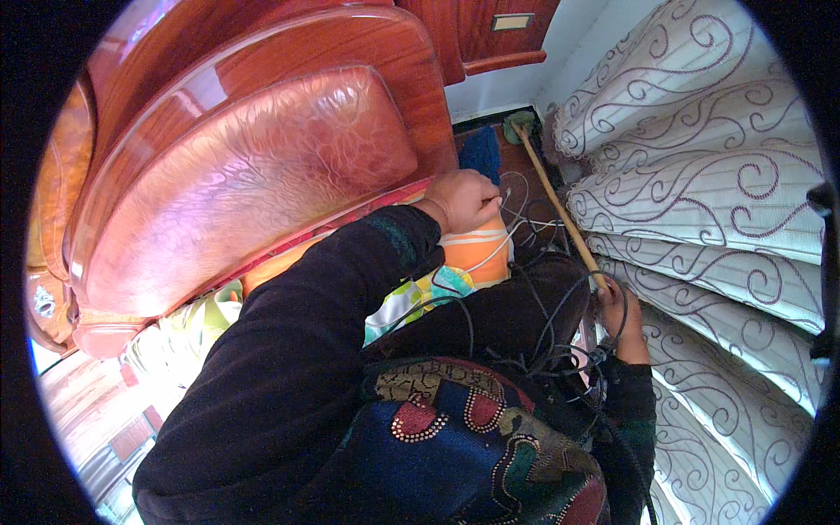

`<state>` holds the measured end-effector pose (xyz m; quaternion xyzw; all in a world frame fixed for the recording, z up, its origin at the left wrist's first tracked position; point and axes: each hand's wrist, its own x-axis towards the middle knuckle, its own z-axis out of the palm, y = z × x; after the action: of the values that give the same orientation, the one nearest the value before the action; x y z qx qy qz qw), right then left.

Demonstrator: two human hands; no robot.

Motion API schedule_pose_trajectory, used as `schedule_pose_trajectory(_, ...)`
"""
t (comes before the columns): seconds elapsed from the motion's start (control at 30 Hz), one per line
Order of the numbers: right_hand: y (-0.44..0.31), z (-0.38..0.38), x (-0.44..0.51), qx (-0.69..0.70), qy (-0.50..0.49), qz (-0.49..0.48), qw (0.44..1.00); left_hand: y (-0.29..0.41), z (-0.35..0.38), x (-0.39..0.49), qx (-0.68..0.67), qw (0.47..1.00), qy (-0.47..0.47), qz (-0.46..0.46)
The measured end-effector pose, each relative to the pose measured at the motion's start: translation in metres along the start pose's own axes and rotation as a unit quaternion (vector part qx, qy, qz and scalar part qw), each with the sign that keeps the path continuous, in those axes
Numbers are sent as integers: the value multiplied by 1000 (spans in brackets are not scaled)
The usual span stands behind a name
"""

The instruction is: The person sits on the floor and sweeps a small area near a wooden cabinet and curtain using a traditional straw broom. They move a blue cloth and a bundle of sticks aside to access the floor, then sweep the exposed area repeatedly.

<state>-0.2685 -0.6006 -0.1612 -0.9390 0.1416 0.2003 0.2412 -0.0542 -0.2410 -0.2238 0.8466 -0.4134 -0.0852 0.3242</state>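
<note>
My right hand (pixel 621 319) is closed around the lower end of a long wooden stick (pixel 553 197). At its far end, in the floor corner, the stick meets a dull green head (pixel 520 126), perhaps cloth or bristles. A dark cable loops about my right wrist and over my lap. My left hand (pixel 463 199) is curled into a fist above an orange cushion (pixel 477 257) with white stripes. White cables (pixel 502 244) run close beside that fist; I cannot make out anything inside it.
A polished wooden sofa (pixel 430 92) with a brown leather backrest (pixel 275 190) stands at the left. Patterned white curtains (pixel 715 216) hang along the right side. A blue cloth (pixel 480 155) and tangled cables lie on the dark floor past my left hand. Dark cables (pixel 558 357) cross my legs.
</note>
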Motion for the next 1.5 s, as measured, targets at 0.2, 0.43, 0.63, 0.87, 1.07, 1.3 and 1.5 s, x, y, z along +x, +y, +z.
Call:
schedule_pose_trajectory(0.2, 20, 28, -20, 89, 31, 40, 995, 3, -1, 1, 6, 1000, 1, 8)
schedule_pose_trajectory(0.43, 7, 33, -56, 331, 44, 101, 937, 3, -1, 1, 12, 1000, 5, -1)
schedule_pose_trajectory(0.63, -9, 17, -79, 416, 60, 191, 887, 4, 0, 0, 9, 1000, 19, -12)
schedule_pose_trajectory(0.87, -15, -22, -120, 454, 4, 287, 844, -5, -3, 0, 11, 999, 15, -26)
schedule_pose_trajectory(1.07, -33, -52, -135, 426, -51, 324, 844, -17, -3, -1, -18, 1000, 13, -15)
schedule_pose_trajectory(1.3, -12, -30, -92, 334, -101, 260, 900, -17, 5, 1, -5, 1000, 16, -11)
schedule_pose_trajectory(1.5, -16, -25, -24, 301, -108, 188, 928, -10, 3, 4, 0, 1000, 9, -17)
